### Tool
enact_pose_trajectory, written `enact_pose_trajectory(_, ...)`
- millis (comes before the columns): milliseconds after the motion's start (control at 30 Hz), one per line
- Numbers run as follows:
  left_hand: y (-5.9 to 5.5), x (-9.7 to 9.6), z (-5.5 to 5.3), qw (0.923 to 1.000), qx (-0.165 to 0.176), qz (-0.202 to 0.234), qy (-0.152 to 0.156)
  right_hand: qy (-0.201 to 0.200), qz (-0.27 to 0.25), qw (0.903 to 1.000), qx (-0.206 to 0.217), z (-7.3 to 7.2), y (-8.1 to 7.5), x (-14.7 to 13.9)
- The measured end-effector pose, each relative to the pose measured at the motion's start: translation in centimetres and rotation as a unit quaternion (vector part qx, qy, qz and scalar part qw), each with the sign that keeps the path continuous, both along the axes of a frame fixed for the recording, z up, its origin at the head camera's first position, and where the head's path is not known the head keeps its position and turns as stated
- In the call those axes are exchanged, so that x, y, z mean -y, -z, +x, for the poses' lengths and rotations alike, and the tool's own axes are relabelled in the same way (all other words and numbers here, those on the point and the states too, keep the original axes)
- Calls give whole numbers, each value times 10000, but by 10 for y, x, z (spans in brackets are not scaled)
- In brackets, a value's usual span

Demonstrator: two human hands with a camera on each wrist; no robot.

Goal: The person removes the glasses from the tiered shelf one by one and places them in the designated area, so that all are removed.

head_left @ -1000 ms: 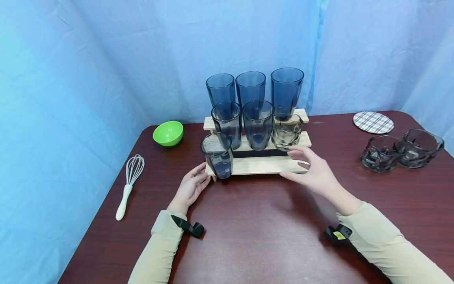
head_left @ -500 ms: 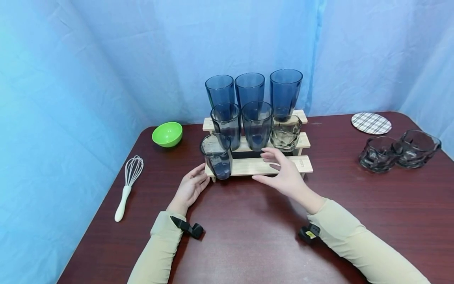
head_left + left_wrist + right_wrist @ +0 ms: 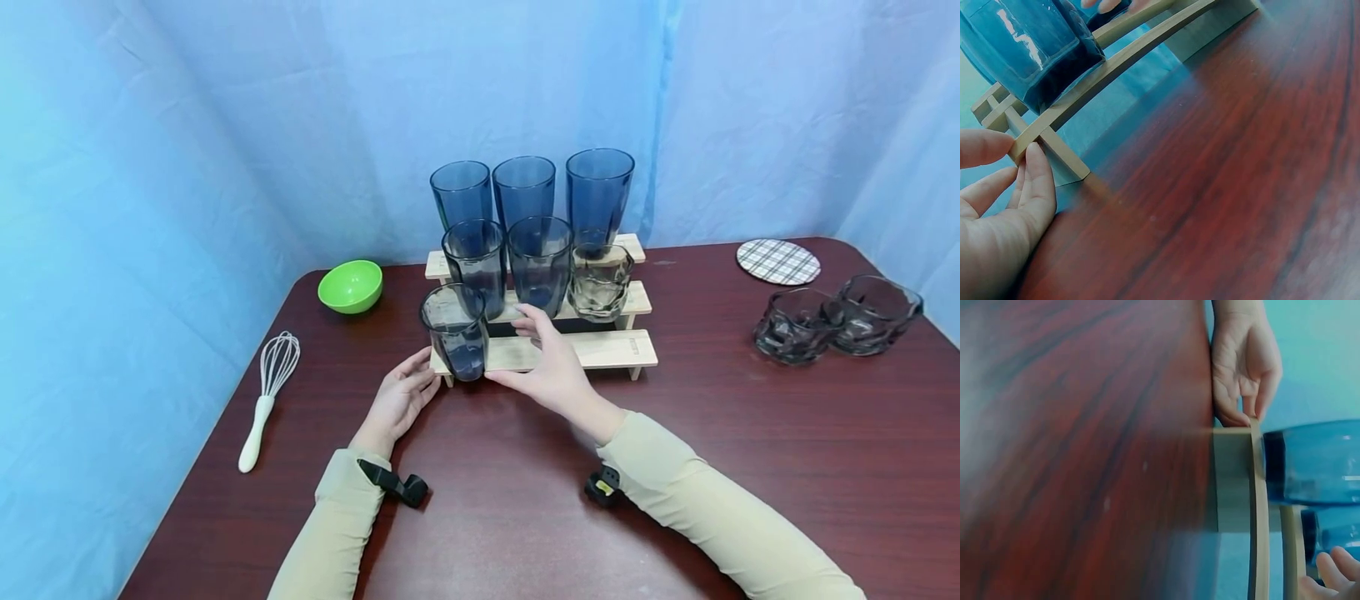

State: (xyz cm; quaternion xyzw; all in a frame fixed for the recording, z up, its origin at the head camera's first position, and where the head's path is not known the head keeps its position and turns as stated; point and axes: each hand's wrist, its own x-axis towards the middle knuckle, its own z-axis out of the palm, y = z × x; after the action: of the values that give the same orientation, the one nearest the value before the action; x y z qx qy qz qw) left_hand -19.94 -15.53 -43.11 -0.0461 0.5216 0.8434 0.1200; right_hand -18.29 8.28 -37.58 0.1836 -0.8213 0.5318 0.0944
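A three-tier wooden rack (image 3: 607, 348) stands toward the back of the table. My left hand (image 3: 397, 400) pinches the left end of its lowest tier, with thumb and fingers on the board's corner (image 3: 1029, 139) in the left wrist view. On that end stands a bluish tumbler (image 3: 461, 354), upright. My right hand (image 3: 553, 371) hovers over the lowest tier just right of this tumbler, fingers spread in a curve and holding nothing. The middle tier bears two grey-blue tumblers (image 3: 542, 271) and a short wavy glass (image 3: 600, 287). Blue tumblers (image 3: 600, 192) line the top tier.
Two dark wavy glasses (image 3: 873, 317) stand at the right, below a checked round coaster (image 3: 778, 262). A green bowl (image 3: 350, 287) and a whisk (image 3: 262, 408) lie on the left. Blue curtains (image 3: 360, 108) close in the table's back and left side.
My right hand has moved left along the front of the rack, from the short wavy glass toward the lowest-tier tumbler. My left hand keeps its place on the rack.
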Motion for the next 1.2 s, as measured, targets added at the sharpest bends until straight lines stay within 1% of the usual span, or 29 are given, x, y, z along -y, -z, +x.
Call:
enact_pose_trajectory(133,1,1,0,10000,-23,-42,-19,132,-12,9999,-29,0,0,15)
enact_pose_trajectory(267,1,2,0,10000,-25,-37,-73,346,105,9993,-44,-1,-1,28)
enact_pose_trajectory(433,1,1,0,10000,-11,-21,-83,477,128,9987,-151,-1,1,38)
enact_pose_trajectory(667,0,1,1,10000,-24,-34,-64,451,-40,9984,-339,-1,3,48)
enact_pose_trajectory(933,1,1,1,10000,-59,41,20,484,-10,9985,-242,-5,5,55)
enact_pose_trajectory(1200,0,0,0,10000,-44,37,30,569,0,9981,-253,-7,7,57)
